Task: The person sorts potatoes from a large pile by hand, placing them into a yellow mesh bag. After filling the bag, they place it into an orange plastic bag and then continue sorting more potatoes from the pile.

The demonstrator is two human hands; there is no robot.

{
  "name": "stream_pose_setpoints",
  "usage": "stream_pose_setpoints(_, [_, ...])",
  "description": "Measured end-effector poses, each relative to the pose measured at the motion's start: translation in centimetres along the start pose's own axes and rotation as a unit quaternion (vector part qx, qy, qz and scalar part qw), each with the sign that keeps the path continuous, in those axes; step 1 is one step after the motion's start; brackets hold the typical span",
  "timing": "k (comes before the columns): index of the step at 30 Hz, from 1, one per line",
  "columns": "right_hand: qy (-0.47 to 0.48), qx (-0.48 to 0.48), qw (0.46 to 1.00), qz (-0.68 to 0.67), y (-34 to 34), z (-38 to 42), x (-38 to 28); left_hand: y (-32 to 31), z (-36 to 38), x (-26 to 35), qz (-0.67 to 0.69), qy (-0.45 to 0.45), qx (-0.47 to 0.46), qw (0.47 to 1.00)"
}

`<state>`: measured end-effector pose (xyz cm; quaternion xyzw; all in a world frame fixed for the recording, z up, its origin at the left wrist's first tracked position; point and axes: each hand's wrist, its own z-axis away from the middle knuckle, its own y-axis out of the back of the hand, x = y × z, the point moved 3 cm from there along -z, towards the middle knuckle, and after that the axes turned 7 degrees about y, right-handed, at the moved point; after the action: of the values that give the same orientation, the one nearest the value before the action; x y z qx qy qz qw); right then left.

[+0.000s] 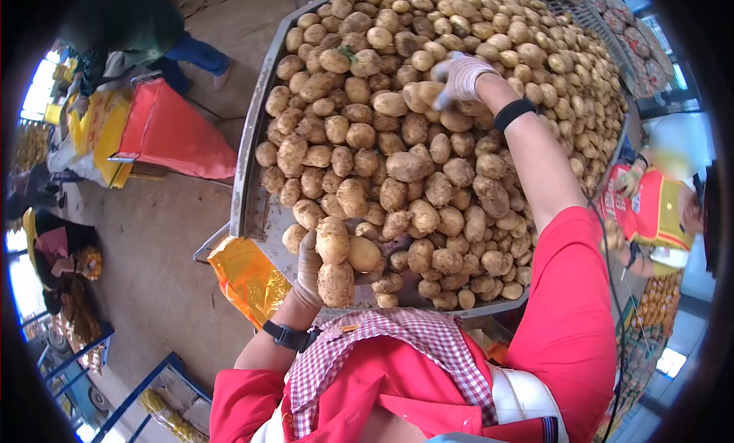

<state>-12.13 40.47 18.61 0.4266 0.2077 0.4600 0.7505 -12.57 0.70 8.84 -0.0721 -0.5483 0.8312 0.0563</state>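
A heap of potatoes point(403, 166), many with dirt on them, covers a metal-edged sorting table point(246, 168). My left hand point(308, 270), in a pale glove, is at the near left edge of the heap. It is closed on several potatoes point(335, 284) bunched against its palm and fingers. Reaching far across the pile, my right hand point(464, 79) wears a light knitted glove. Its thumb and fingers curl around a potato point(430, 93) among the others; part of the grip is hidden by the back of the hand.
An orange-gold bag point(248, 279) hangs at the table's near left corner. A red sack point(180, 133) stands on the floor beside a person point(130, 30). At right, another person in a red and yellow apron point(659, 206) is near the table. Blue metal frames point(145, 397) stand at lower left.
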Motion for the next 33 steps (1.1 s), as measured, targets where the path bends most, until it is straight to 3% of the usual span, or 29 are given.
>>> stream_pose_setpoints(1, [0.011, 0.001, 1.0, 0.0, 0.6, -0.8, -0.5, 0.0, 0.1, 0.3, 0.002, -0.009, 0.005, 1.0])
stream_pose_setpoints(3, [0.017, -0.116, 0.992, 0.056, 0.3, -2.3, -0.8, -0.3, 0.5, 0.7, 0.027, -0.005, -0.022, 0.999])
stream_pose_setpoints(8, [0.009, -0.164, 0.98, 0.111, -0.1, -3.9, -1.2, 1.5, 1.4, 1.1, 0.019, -0.044, -0.026, 0.999])
stream_pose_setpoints(11, [0.009, -0.1, 0.995, 0.02, 1.4, -1.8, -0.7, 1.8, 2.1, 0.8, 0.08, -0.045, -0.012, 0.996])
stream_pose_setpoints(12, [0.015, 0.021, 0.997, -0.078, 0.0, -2.0, 1.8, 2.3, 2.5, 0.6, 0.082, -0.054, -0.017, 0.995])
stream_pose_setpoints(13, [0.095, -0.005, 0.946, -0.311, -0.3, -0.9, 3.1, 2.6, 2.8, 0.5, 0.083, -0.06, -0.023, 0.994])
stream_pose_setpoints(14, [0.126, 0.009, 0.858, -0.498, -0.6, 1.0, 3.5, 2.5, 3.3, 0.5, 0.068, -0.067, 0.001, 0.995])
stream_pose_setpoints(15, [0.154, 0.027, 0.731, -0.664, -1.4, 3.7, 3.6, 1.5, 3.7, 0.3, 0.073, -0.067, 0.006, 0.995])
stream_pose_setpoints(17, [0.189, 0.112, 0.576, -0.787, -2.6, 12.0, 0.0, 1.2, 3.9, -0.1, 0.06, -0.062, -0.004, 0.996])
stream_pose_setpoints(19, [0.272, 0.122, 0.435, -0.85, -5.8, 14.7, -2.3, 0.2, 3.5, -0.4, 0.04, -0.051, -0.009, 0.998])
stream_pose_setpoints(21, [0.266, 0.143, 0.328, -0.895, -9.6, 17.3, -4.6, -0.7, 3.4, -0.9, 0.018, -0.034, -0.002, 0.999])
stream_pose_setpoints(27, [0.238, 0.151, 0.183, -0.942, -16.3, 25.6, -8.6, -4.0, 1.3, -3.4, -0.071, 0.047, -0.001, 0.996])
stream_pose_setpoints(29, [0.196, 0.197, 0.192, -0.941, -17.7, 28.4, -9.2, -5.3, 0.2, -5.2, -0.078, 0.086, -0.02, 0.993])
stream_pose_setpoints(31, [0.181, 0.212, 0.154, -0.948, -19.2, 30.7, -10.0, -6.2, -0.6, -7.1, -0.102, 0.13, -0.014, 0.986])
stream_pose_setpoints(33, [0.088, 0.229, 0.185, -0.952, -21.8, 32.6, -10.6, -6.6, -1.6, -9.2, -0.123, 0.15, -0.031, 0.98])
